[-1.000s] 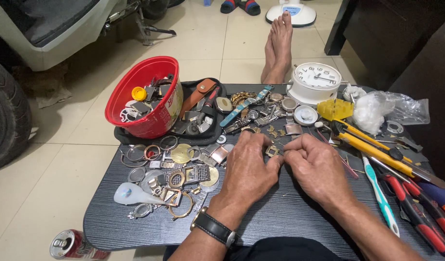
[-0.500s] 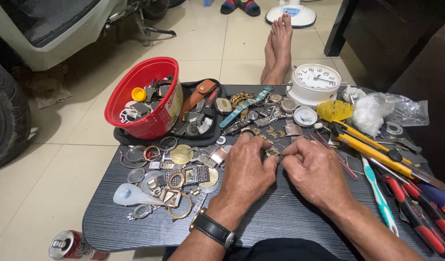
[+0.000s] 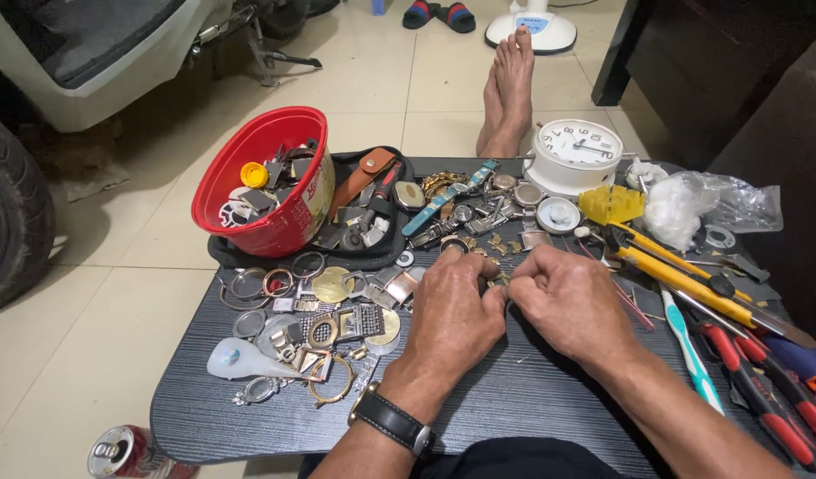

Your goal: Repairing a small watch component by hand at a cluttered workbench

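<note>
hands meet over a low dark wood-grain worktop (image 3: 532, 399), the left hand (image 3: 452, 310) and right hand (image 3: 572, 302) pressed knuckle to knuckle, fingertips pinched together on a small gold-coloured metal watch part (image 3: 497, 279) that is mostly hidden; each grip looks clenched on it, though how each holds it cannot be told. a black-strapped wristwatch (image 3: 392, 419) sits on the left wrist. left of the hands lies a scatter of loose metal watch cases and rings (image 3: 315, 328). beyond that scatter stands a red plastic bowl of parts (image 3: 262, 182), against a black tray (image 3: 372, 213). beyond the hands rests a round white alarm clock (image 3: 575, 153). right of the hands lie yellow-handled tools (image 3: 683, 279), a white and green toothbrush (image 3: 690, 350) and red-handled pliers (image 3: 763, 399). bare feet (image 3: 507, 89) rest on the tiled floor beyond the worktop.
</note>
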